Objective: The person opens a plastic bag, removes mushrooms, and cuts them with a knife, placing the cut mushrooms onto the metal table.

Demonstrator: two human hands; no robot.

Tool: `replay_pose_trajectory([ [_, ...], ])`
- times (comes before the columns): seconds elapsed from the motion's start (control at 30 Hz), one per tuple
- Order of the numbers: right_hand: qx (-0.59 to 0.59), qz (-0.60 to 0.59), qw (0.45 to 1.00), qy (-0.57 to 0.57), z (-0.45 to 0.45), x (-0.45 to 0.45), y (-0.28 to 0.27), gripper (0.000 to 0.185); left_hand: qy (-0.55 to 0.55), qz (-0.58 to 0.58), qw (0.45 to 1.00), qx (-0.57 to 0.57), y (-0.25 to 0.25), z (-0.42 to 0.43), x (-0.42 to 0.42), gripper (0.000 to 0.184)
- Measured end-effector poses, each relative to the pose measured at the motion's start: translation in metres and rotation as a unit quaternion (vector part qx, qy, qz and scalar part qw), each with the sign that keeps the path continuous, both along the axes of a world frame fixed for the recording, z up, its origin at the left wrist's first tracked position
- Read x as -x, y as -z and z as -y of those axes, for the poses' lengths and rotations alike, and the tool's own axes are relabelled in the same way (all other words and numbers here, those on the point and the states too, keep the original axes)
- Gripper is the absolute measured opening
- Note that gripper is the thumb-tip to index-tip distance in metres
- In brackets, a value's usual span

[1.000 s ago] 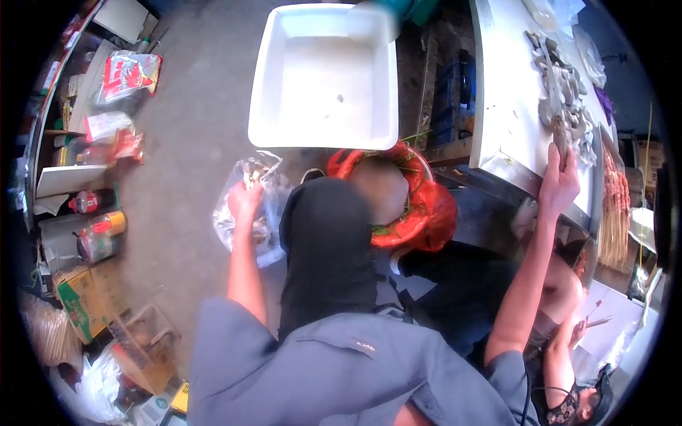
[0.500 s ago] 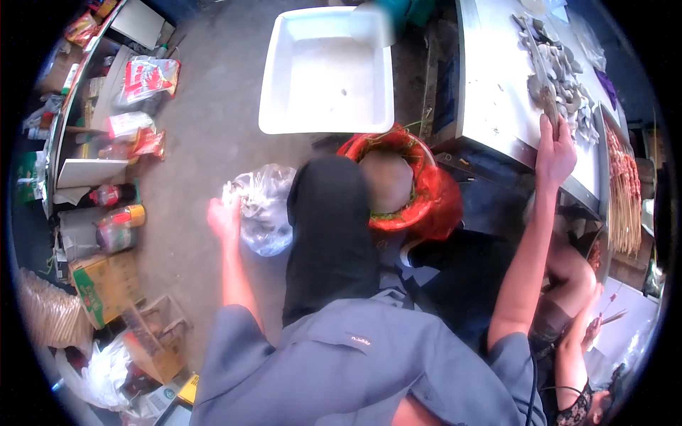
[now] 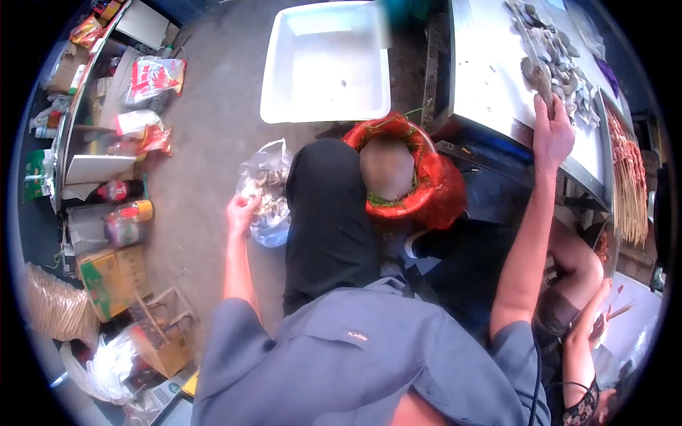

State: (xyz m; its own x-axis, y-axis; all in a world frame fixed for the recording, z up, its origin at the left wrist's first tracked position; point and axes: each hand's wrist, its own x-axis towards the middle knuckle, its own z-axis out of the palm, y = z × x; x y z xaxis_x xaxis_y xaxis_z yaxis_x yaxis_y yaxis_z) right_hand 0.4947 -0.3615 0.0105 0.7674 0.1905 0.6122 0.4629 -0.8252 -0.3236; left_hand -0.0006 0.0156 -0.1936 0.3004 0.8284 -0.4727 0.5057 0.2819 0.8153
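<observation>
My left hand (image 3: 241, 213) has its fingers bent together at the near-left edge of a clear plastic bag (image 3: 268, 233). Whitish, mushroom-like pieces (image 3: 270, 190) fill the bag, which stands beside my black-trousered knee. Far to the right, my right hand (image 3: 553, 135) is closed round the brown handle of a long knife (image 3: 543, 79), its blade pointing away from me over the white table (image 3: 490, 78). Grey-white sliced pieces (image 3: 561, 60), also mushroom-like, lie along the blade's right side.
A white plastic tub (image 3: 327, 113) stands ahead. Behind my knee is a bucket lined with a red bag (image 3: 444, 188). Meat skewers (image 3: 626, 177) lie at the right, near another person's arm (image 3: 579, 348). Shelves with packets (image 3: 156, 78) and cardboard boxes (image 3: 114, 280) line the left.
My left hand has moved right and inward at the bag, whose mouth now shows the whitish pieces. My right hand, still on the knife, has shifted slightly away from me.
</observation>
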Motion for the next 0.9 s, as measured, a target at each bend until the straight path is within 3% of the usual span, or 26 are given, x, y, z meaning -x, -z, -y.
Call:
replay_pose_trajectory([
  [0.1,-0.001,0.009,1.000,-0.007,-0.001,0.002,0.000,0.039,-0.038,0.077,0.992,0.088,-0.003,-0.002,0.002,0.024],
  [0.37,-0.001,-0.005,1.000,0.001,-0.001,0.001,-0.001,0.039,-0.093,0.208,0.968,0.102,-0.025,-0.007,0.001,0.023],
  [0.43,-0.004,-0.009,1.000,0.004,-0.001,0.002,0.000,0.038,-0.074,0.309,0.943,0.095,-0.054,-0.009,-0.004,0.020],
  [0.5,0.006,-0.022,1.000,0.002,0.002,-0.001,0.001,0.046,-0.069,0.336,0.937,0.061,-0.092,-0.006,-0.022,0.013],
  [0.63,-0.004,-0.005,1.000,0.000,0.001,-0.003,0.006,0.032,0.008,0.437,0.899,0.025,-0.165,-0.010,-0.071,0.012],
  [0.73,-0.058,-0.011,0.998,-0.024,0.000,0.002,0.005,0.026,0.110,0.492,0.864,0.022,-0.214,-0.005,-0.129,0.020],
  [0.77,-0.080,-0.009,0.996,-0.035,-0.002,0.006,0.003,0.024,0.175,0.549,0.816,0.054,-0.215,-0.011,-0.148,0.029],
  [0.83,-0.126,-0.024,0.991,-0.042,-0.004,0.011,0.000,0.024,0.147,0.546,0.823,0.055,-0.252,0.026,-0.200,0.037],
  [0.9,-0.161,-0.037,0.986,-0.038,-0.007,0.019,-0.002,0.026,0.193,0.572,0.790,0.103,-0.260,0.044,-0.246,0.039],
])
